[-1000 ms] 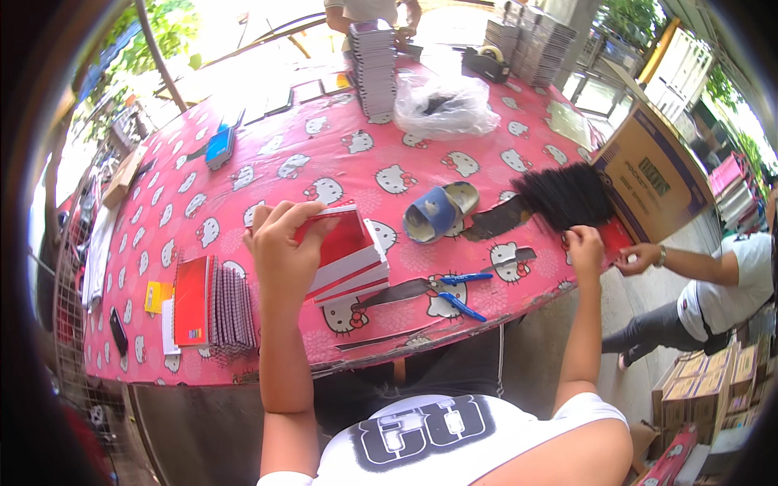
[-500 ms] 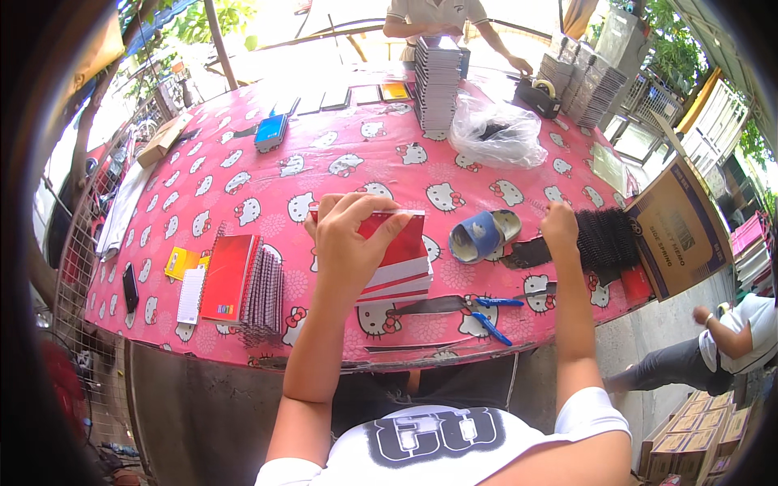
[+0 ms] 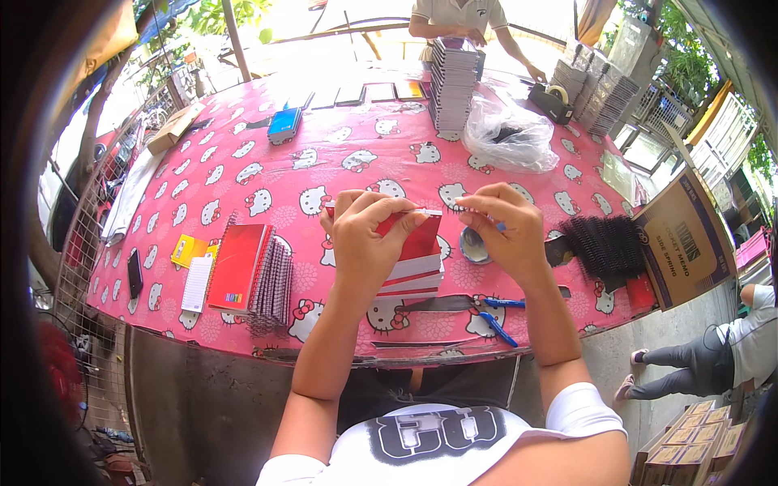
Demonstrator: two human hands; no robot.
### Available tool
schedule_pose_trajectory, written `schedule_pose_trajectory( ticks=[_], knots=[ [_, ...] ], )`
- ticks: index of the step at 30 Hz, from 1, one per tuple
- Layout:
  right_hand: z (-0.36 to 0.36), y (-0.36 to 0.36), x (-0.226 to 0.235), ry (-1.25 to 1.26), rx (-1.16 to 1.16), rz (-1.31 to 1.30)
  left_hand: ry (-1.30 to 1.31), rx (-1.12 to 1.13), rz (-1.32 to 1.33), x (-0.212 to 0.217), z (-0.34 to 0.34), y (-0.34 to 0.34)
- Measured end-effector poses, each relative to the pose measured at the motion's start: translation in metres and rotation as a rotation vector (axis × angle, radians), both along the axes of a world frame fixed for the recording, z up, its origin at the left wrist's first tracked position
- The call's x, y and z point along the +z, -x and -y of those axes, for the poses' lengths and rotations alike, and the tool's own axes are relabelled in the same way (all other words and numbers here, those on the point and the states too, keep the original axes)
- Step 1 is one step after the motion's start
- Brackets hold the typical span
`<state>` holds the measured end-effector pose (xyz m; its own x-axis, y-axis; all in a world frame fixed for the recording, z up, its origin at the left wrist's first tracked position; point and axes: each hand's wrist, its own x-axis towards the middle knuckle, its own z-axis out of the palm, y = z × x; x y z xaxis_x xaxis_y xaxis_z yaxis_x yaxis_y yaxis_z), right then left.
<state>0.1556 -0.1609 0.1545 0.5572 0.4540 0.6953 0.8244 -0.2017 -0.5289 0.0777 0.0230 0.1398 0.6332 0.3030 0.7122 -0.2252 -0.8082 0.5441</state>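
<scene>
at the left end of the pink patterned bench (image 3: 279,174), a black phone (image 3: 135,274) lies near a yellow notepad (image 3: 188,249) and a white pad (image 3: 197,283). just beside these, a red spiral notebook (image 3: 239,266) rests at the near left of a bundle of coil-bound notebooks (image 3: 272,285). farther back sits a small blue notebook (image 3: 285,125).

the left hand (image 3: 365,227) has its fingers clamped on the top edge of a red-covered booklet (image 3: 422,236), which stands at the middle of the bench, above white-paged booklets (image 3: 415,275). behind, a tall notebook stack (image 3: 452,89) rises before a co-worker (image 3: 458,14).

the right hand (image 3: 506,231) is raised just right of the red-covered booklet, its thumb and fingers bent close together; whether they pinch anything i cannot tell. it partly hides a blue slipper (image 3: 474,248). two blue pen-like tools (image 3: 498,330) lie below it, a clear plastic bag (image 3: 519,150) beyond. at the right, black coils (image 3: 604,253) lie beside an open carton (image 3: 689,239).
</scene>
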Motion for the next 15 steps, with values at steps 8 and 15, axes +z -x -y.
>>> schedule_pose_trajectory(
  ticks=[8,15],
  knots=[
    [-0.003,-0.024,0.002,0.05,0.279,-0.398,0.001,0.024,0.017,-0.001,0.003,-0.001],
    [-0.015,-0.007,0.012,0.171,0.128,-0.338,-0.003,0.113,-0.069,-0.002,0.005,0.002]
  ],
)
